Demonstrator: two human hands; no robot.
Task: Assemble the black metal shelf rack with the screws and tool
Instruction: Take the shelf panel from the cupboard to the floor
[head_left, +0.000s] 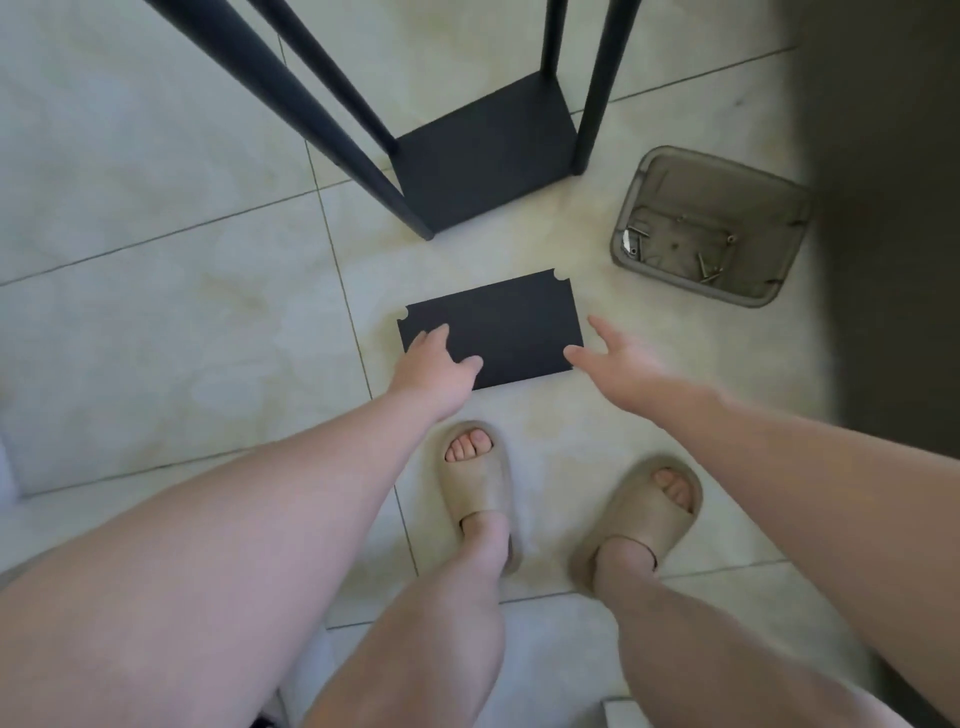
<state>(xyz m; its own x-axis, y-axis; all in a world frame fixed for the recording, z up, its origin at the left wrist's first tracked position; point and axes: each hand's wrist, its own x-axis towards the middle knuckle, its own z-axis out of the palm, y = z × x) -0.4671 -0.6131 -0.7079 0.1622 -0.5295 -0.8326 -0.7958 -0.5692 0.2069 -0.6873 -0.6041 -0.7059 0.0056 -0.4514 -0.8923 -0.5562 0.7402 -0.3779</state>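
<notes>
Left hand (441, 364) and right hand (618, 364), spread and empty, are reaching for the shelf panel (509, 327) on the floor (156, 260); likely next: gripping both ends, lifting into the rack (488, 156)

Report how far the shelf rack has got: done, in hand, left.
Done: the four posts stand with the bottom shelf set between them. In hand: the left hand and right hand, both open, reach for the loose shelf panel lying on the floor. Left: fitting that panel between the posts with the screws lying in the grey tray.
</notes>
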